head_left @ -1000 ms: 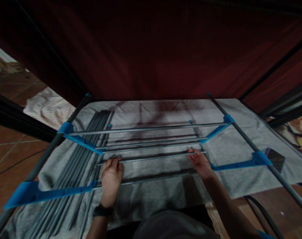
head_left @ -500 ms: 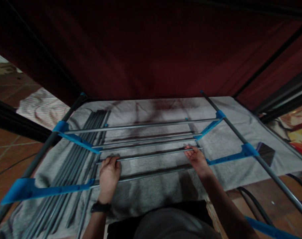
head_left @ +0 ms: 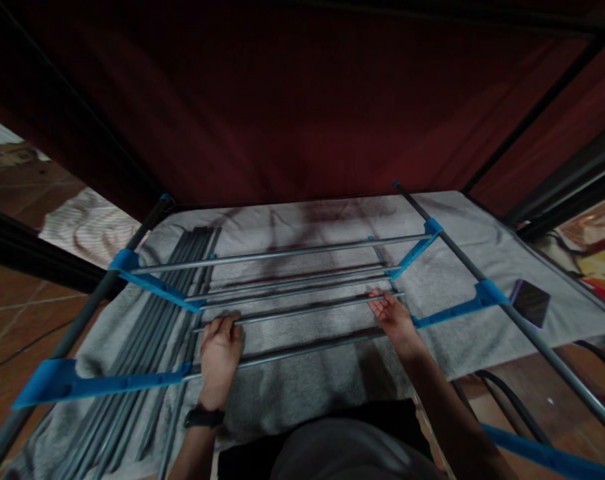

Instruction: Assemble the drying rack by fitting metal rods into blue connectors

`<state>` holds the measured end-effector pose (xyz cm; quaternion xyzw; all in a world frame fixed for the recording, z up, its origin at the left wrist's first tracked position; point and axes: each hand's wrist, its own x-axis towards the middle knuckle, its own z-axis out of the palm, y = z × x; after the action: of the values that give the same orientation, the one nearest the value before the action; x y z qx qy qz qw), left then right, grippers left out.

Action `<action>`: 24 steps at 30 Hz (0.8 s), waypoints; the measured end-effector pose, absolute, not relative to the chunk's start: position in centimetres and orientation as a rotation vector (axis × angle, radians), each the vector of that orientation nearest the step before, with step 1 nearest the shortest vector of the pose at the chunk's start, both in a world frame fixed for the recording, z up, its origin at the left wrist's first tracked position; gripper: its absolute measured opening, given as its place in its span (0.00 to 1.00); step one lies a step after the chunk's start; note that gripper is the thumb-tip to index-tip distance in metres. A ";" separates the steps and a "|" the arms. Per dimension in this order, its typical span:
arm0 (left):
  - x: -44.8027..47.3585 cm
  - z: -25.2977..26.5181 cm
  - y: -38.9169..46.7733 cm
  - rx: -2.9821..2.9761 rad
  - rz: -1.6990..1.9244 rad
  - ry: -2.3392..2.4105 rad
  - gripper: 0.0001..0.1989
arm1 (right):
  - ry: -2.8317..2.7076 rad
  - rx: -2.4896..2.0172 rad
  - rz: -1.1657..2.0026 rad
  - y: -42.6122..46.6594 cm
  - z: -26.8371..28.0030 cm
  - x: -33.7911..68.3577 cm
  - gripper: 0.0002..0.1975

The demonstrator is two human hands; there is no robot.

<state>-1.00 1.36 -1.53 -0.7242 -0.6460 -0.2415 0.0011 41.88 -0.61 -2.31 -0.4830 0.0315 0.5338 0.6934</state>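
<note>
A thin grey metal tube (head_left: 302, 311) spans the space between my hands, above the blanket. My left hand (head_left: 221, 340), with a dark band on the wrist, is closed around its left end. Near the right end, my right hand (head_left: 390, 313) pinches the same tube between thumb and fingers. The tube lies inside a rack frame of grey tubes joined by blue plastic brackets (head_left: 152, 283). Other crossbars (head_left: 277, 255) run between the brackets beyond my hands. A lower bar (head_left: 307, 348) passes behind my hands, nearer my body.
A bundle of grey tubes (head_left: 147, 333) lies on the grey blanket (head_left: 302, 217) at left. A dark phone-like slab (head_left: 531, 303) rests at right. Tall uprights (head_left: 547, 350) flank both sides. Dark red fabric (head_left: 292, 107) hangs behind; tiled floor (head_left: 12, 320) shows at left.
My view has shifted slightly, and the right upright and its brackets sit a little further left. Both hands keep hold of the tube in nearly the same place.
</note>
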 end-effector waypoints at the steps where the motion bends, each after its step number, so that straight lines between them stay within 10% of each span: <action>1: -1.0 -1.5 1.4 -2.264 -0.778 -2.017 0.17 | 0.068 -1.076 1.190 -0.7 -2.2 41.8 0.08; 24: -1.5 0.5 -0.1 -2.111 -1.021 -1.951 0.15 | -0.170 -0.951 1.128 -1.0 2.7 40.9 0.08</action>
<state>-1.52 -0.13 0.48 -0.6915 -0.6388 -0.3343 0.0455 40.94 -0.97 2.72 -0.4328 -0.0773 0.5137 0.7368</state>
